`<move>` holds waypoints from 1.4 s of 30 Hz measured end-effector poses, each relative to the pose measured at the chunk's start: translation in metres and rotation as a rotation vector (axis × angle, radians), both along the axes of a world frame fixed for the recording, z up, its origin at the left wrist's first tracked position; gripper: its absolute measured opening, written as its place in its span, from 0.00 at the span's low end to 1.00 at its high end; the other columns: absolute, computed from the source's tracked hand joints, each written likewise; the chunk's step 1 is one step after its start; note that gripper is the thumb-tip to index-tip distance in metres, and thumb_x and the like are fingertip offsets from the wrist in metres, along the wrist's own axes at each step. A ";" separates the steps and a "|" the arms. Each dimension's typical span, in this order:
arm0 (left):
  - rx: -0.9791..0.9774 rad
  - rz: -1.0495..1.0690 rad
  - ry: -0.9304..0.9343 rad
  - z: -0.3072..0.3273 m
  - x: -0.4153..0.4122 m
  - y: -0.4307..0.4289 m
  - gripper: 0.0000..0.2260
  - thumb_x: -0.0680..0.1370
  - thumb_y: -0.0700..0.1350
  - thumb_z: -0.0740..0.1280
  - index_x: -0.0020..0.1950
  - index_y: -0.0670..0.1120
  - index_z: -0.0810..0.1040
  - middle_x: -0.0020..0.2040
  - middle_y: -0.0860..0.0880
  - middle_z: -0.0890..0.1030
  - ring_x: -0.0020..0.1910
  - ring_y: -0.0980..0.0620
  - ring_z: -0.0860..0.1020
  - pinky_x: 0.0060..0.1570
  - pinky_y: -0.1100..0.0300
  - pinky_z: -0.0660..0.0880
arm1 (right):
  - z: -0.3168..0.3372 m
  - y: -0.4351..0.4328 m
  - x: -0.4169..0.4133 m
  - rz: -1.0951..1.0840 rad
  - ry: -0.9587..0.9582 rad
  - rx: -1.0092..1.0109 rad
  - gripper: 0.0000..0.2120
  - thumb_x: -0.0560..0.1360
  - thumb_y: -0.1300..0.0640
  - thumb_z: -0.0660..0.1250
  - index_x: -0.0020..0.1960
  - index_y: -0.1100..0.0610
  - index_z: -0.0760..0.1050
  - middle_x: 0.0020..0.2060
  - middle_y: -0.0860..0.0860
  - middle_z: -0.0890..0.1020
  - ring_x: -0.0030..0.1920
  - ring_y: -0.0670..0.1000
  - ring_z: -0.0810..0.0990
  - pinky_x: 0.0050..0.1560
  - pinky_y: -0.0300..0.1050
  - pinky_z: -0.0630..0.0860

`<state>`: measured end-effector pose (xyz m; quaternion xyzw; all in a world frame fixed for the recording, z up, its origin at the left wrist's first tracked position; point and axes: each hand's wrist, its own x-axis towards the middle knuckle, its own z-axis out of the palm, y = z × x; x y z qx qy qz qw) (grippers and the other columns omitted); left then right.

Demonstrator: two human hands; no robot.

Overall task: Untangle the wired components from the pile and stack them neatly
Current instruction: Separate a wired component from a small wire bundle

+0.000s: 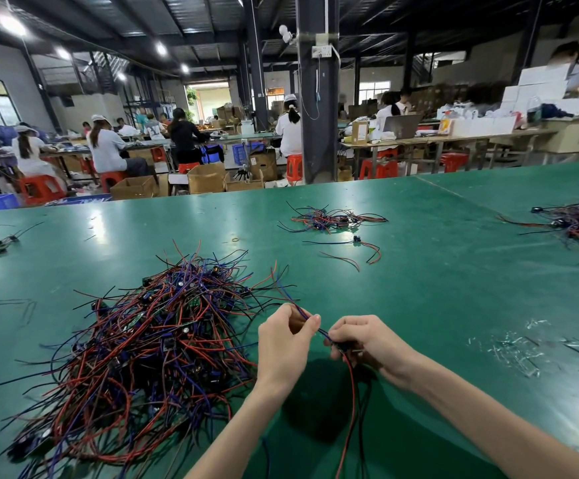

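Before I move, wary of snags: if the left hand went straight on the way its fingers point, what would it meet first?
Most likely the right hand, across a small gap; the left hand, its grip on the blue wire, points at it. Depth is unclear.

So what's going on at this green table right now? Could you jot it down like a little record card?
Place: green table in a busy workshop
Left hand: pinches the blue wires of one wired component
Right hand: grips the same component's body; red and black wires hang below
Big pile: tangled, left of the hands
Small pile: farther back, centre
Loose piece: lies alone beside the small pile
Right-edge pile: partly out of view
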<state>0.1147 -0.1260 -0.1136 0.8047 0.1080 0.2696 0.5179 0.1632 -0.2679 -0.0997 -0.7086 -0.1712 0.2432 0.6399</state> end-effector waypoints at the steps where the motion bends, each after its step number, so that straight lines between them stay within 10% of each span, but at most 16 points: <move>1: 0.064 0.016 -0.009 0.000 -0.001 -0.002 0.08 0.74 0.44 0.72 0.37 0.47 0.76 0.31 0.54 0.79 0.31 0.59 0.76 0.37 0.61 0.75 | 0.000 0.000 0.000 -0.010 -0.025 -0.024 0.08 0.74 0.65 0.64 0.36 0.61 0.76 0.26 0.55 0.79 0.26 0.49 0.70 0.27 0.38 0.66; 9: 0.473 0.053 -0.124 -0.004 -0.004 -0.008 0.08 0.76 0.46 0.69 0.40 0.45 0.75 0.35 0.52 0.75 0.37 0.51 0.72 0.39 0.58 0.70 | -0.007 0.002 -0.001 -0.056 -0.244 -0.187 0.08 0.70 0.64 0.64 0.32 0.57 0.74 0.25 0.54 0.79 0.23 0.47 0.71 0.27 0.38 0.65; 17: 0.078 -0.067 -0.121 0.002 -0.005 -0.009 0.10 0.73 0.43 0.74 0.34 0.51 0.75 0.28 0.59 0.78 0.29 0.61 0.73 0.34 0.70 0.69 | -0.004 -0.001 0.004 -0.054 -0.138 -0.094 0.06 0.59 0.56 0.65 0.32 0.59 0.74 0.24 0.55 0.77 0.26 0.52 0.69 0.28 0.41 0.62; 33: -0.224 -0.032 -0.058 -0.004 0.001 -0.005 0.08 0.73 0.44 0.73 0.35 0.44 0.80 0.32 0.45 0.81 0.29 0.54 0.73 0.37 0.53 0.75 | -0.010 0.000 0.002 -0.063 -0.273 -0.067 0.11 0.69 0.61 0.66 0.29 0.53 0.74 0.23 0.53 0.76 0.25 0.50 0.69 0.32 0.44 0.65; 42: -0.555 0.045 -0.146 0.000 0.008 0.008 0.08 0.74 0.41 0.72 0.34 0.41 0.80 0.29 0.50 0.80 0.25 0.57 0.69 0.29 0.67 0.71 | -0.006 0.001 -0.004 -0.105 -0.391 -0.086 0.07 0.64 0.56 0.65 0.28 0.53 0.72 0.21 0.49 0.74 0.27 0.50 0.70 0.33 0.42 0.66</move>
